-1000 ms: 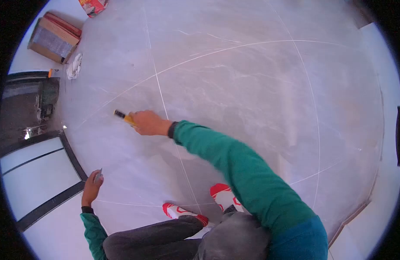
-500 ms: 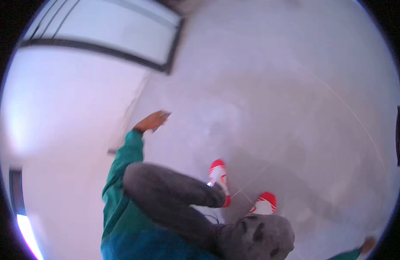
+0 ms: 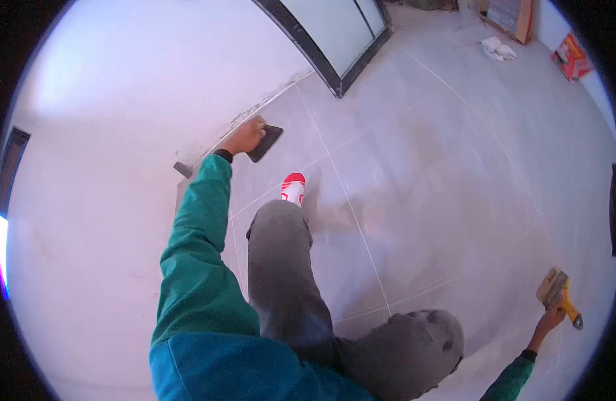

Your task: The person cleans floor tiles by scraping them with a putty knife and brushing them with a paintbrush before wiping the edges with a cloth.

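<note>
My left hand [image 3: 246, 138] is closed on a dark, flat, rectangular thing [image 3: 266, 144], whose exact kind I cannot make out. It is held above the tiled floor, close to the base of the white wall. At the lower right, my right hand [image 3: 550, 319] grips a wide paintbrush [image 3: 553, 286] with a yellow handle. Its pale bristles point up and away from my body, and the black handle end sticks out on the right.
The grey tiled floor [image 3: 421, 200] spreads ahead. A dark-framed glass panel [image 3: 338, 40] stands beyond the wall [image 3: 94, 187]. A crumpled white item [image 3: 498, 49] and a red packet [image 3: 570, 58] lie at the far right. My sock-clad foot [image 3: 293, 188] is on the tiles.
The view has swung round, bringing the items at the far right into sight. My right hand has come further into view, showing the paintbrush. One foot is now hidden behind my leg.
</note>
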A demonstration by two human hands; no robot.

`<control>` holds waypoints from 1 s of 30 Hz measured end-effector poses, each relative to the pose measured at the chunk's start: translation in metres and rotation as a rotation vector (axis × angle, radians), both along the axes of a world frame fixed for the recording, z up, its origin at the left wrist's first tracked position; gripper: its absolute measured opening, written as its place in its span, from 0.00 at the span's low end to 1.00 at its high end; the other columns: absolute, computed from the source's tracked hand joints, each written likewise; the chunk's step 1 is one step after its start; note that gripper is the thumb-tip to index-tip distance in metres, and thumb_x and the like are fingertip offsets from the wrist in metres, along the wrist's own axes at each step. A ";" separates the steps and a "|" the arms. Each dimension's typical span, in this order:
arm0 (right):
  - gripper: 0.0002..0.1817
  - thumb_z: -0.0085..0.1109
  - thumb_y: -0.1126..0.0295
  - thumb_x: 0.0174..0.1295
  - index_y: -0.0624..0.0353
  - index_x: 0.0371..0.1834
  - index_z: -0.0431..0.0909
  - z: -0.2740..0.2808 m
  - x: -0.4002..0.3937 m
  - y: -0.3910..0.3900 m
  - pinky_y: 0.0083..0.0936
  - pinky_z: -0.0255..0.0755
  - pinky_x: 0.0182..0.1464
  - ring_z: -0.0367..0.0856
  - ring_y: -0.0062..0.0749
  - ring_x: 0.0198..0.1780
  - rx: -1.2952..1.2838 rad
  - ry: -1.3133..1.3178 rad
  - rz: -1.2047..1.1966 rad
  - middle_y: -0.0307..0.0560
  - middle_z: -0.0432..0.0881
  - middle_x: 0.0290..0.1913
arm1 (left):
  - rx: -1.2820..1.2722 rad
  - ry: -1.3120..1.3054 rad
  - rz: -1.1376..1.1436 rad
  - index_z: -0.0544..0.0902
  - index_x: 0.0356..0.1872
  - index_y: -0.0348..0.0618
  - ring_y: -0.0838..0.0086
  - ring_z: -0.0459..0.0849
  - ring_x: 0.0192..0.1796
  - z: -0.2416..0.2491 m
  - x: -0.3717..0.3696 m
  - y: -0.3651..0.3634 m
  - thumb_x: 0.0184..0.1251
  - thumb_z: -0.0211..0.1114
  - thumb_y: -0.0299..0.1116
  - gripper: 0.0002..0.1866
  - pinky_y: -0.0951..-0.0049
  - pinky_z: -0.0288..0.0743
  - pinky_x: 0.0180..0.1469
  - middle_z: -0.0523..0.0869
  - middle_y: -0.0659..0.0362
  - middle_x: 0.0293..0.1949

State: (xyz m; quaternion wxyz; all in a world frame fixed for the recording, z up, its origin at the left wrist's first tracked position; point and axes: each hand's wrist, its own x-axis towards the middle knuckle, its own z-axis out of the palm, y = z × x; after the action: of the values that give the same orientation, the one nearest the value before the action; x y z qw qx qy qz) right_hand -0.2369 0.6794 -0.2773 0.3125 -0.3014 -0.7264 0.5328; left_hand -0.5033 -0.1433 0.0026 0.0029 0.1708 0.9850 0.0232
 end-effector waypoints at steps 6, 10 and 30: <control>0.19 0.51 0.63 0.62 0.67 0.49 0.67 0.091 -0.166 -0.081 0.26 0.67 0.49 0.71 0.28 0.47 0.287 -0.050 0.501 0.47 0.73 0.47 | 0.282 -0.229 0.040 0.78 0.30 0.38 0.60 0.79 0.34 -0.081 -0.033 -0.010 0.47 0.61 0.33 0.10 0.66 0.72 0.39 0.80 0.49 0.29; 0.17 0.50 0.65 0.61 0.66 0.48 0.67 0.161 -0.237 -0.208 0.27 0.66 0.50 0.71 0.32 0.47 0.637 -0.126 0.732 0.47 0.72 0.47 | 0.451 -0.374 -0.026 0.79 0.31 0.38 0.67 0.79 0.32 -0.124 -0.054 -0.039 0.49 0.63 0.35 0.12 0.70 0.72 0.37 0.81 0.53 0.28; 0.22 0.57 0.66 0.56 0.61 0.51 0.64 0.251 -0.464 -0.625 0.20 0.71 0.35 0.72 0.25 0.40 0.291 -0.798 1.303 0.46 0.72 0.49 | 0.645 -0.009 0.903 0.80 0.30 0.34 0.66 0.80 0.33 -0.293 -0.125 -0.521 0.54 0.61 0.47 0.21 0.69 0.71 0.36 0.82 0.49 0.29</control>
State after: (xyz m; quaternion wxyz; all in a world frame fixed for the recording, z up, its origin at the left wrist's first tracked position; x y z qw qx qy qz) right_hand -0.7008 0.0543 -0.0264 -0.3121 0.0614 -0.8773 0.3595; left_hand -0.6287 -0.6642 -0.2908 -0.0553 -0.2762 0.9034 0.3233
